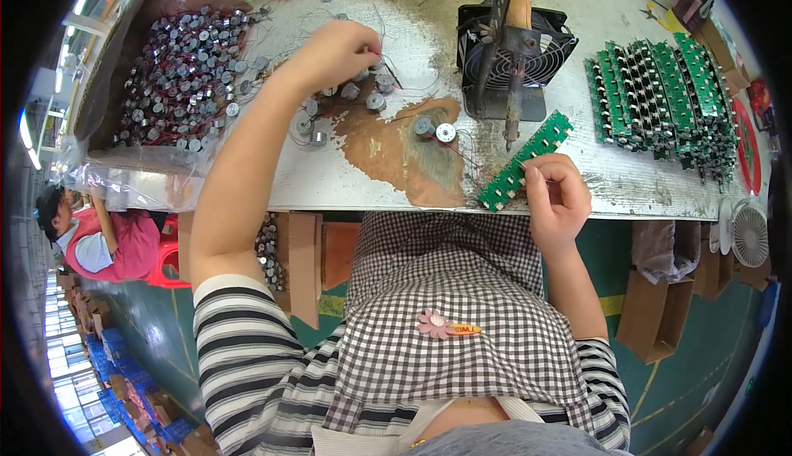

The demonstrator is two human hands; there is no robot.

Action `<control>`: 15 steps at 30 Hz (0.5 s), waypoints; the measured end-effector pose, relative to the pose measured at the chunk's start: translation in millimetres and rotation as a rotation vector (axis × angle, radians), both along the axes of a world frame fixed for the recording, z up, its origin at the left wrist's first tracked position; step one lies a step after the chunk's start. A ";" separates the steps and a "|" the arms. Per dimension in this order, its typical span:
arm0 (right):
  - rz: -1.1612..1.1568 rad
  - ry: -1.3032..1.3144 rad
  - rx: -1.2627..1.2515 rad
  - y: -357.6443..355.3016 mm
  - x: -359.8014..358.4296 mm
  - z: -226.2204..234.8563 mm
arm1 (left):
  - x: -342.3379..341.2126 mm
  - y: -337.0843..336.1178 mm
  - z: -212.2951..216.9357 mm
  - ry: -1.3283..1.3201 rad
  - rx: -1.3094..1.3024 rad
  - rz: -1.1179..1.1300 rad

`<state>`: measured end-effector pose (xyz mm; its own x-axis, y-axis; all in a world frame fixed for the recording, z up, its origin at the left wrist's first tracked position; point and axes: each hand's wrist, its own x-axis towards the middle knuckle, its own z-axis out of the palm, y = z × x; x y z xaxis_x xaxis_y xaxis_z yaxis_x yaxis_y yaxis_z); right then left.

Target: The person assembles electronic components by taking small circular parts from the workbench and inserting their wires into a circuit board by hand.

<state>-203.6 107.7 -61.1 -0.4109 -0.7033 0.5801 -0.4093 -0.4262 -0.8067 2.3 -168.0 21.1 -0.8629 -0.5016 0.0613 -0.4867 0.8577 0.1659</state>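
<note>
My left hand [337, 54] reaches over the far middle of the bench, fingers curled together beside a loose group of small silver motors [375, 101] with thin wires. What its fingertips hold, if anything, is hidden. Near the front edge, the thumb and fingers of my right hand [561, 196] pinch the edge of a green circuit board strip [546, 136], which lies slanted on the bench. Two more motors, one with a white face [445, 133], sit left of the strip, their wires running toward it. Above the strip a soldering iron [513, 110] points tip down from a stand.
A plastic-lined box of motors [177, 77] stands at the left. Behind the iron is a black fan [544, 48]. Stacked green circuit boards [660, 101] fill the right side, by a red ring-shaped object [747, 147]. A person in pink [124, 242] sits at far left.
</note>
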 end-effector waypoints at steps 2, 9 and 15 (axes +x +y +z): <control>0.004 -0.009 0.000 1.3 0.2 0.9 | 16.8 7.4 15.4 0.211 0.394 0.176; 0.046 -0.053 0.023 2.5 -2.6 -0.7 | 27.4 87.1 6.4 0.930 0.667 0.295; 0.087 0.025 0.006 -2.0 -0.7 5.7 | -3.9 184.1 -29.0 0.908 1.454 0.471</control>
<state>-204.3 105.8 -55.3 -0.3337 -0.7391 0.5851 -0.3910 -0.4563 -0.7993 -1.6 16.1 -7.8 -0.5947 -0.7518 -0.2848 0.0430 -0.3835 0.9226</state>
